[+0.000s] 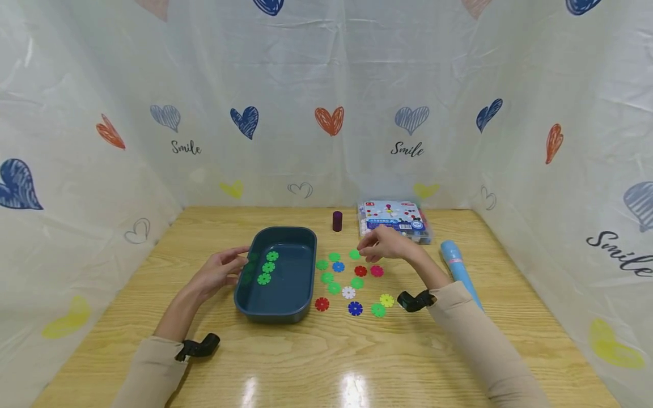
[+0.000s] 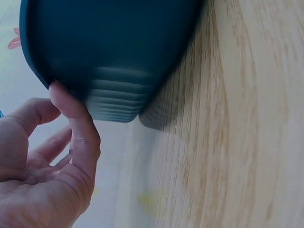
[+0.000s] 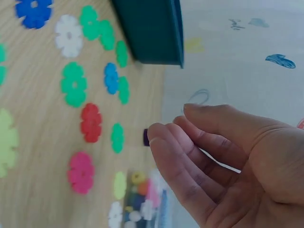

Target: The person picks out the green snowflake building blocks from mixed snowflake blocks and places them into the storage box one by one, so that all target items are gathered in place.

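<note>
Three green discs (image 1: 268, 267) are held in the tray (image 1: 291, 283) | tray touched at its left by relaxed left grip (image 1: 219, 272) | scattered discs (image 1: 327, 277) right of tray could, being flat, be fumbled by empty, parted right grip (image 1: 389, 243)

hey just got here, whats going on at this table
A person has their left hand touching the side of a dark blue tub, where three green discs lie in a row. Their right hand is over the table, seemingly holding nothing, with its fingertips near the loose coloured discs to the right of the tub. A plastic box and a small dark cylinder stand farther back.
</note>
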